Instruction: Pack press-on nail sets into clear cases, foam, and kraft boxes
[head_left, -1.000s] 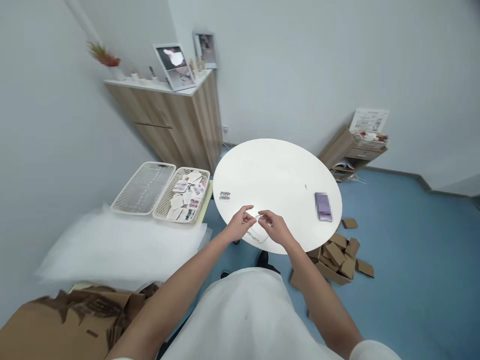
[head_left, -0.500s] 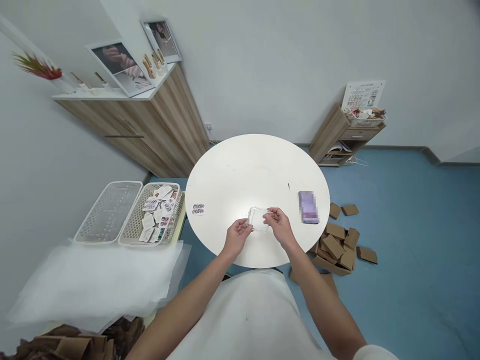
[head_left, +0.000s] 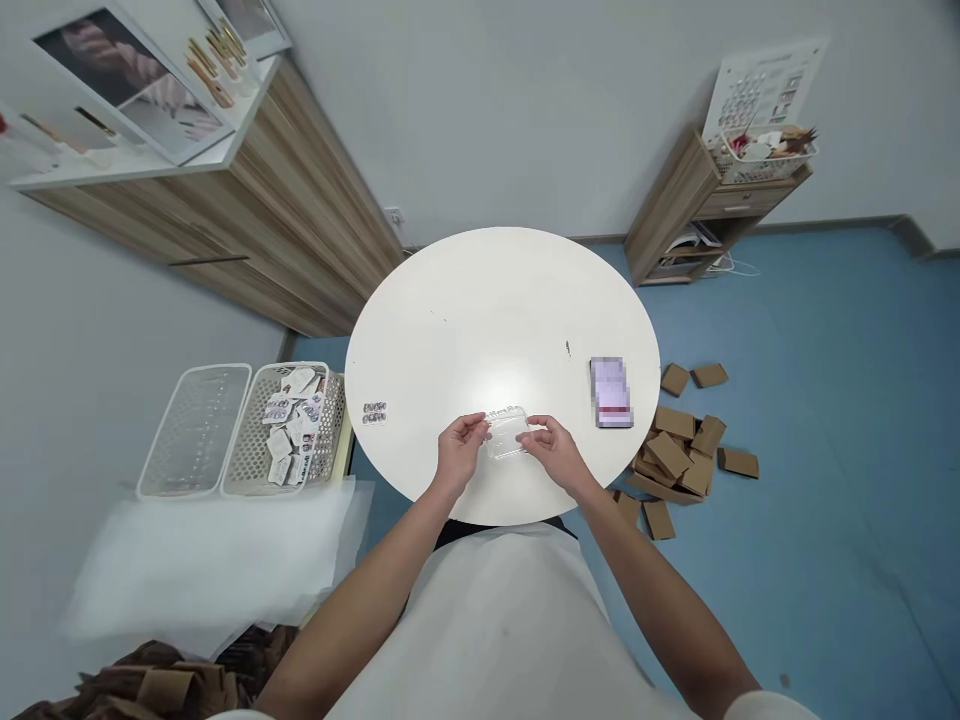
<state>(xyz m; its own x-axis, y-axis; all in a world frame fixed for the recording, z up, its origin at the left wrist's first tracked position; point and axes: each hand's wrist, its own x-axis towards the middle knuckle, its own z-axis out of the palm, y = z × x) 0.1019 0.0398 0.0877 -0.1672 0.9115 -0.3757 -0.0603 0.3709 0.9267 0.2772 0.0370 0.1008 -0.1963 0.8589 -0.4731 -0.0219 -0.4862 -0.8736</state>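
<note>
A small clear plastic box (head_left: 507, 436) is held just above the near part of the round white table (head_left: 442, 350). My left hand (head_left: 460, 450) pinches its left side between thumb and fingers. At its right side, my right hand (head_left: 553, 452) grips the edge the same way. To the left lies a small card with two rows of press-on nails (head_left: 374, 413). What the box contains, if anything, is too faint to tell.
A blurred purple rectangular item (head_left: 611, 392) and a tiny dark object (head_left: 568, 348) lie on the table's right. Left stands a white basket (head_left: 247, 455) of cards beside an empty-looking clear bin (head_left: 191, 430). Brown cardboard boxes (head_left: 667, 455) sit on the floor at right.
The view has tilted down and shifted slightly. The clear box is still between both hands, now turned flatter, and my left fingers have moved up toward its top left corner.
</note>
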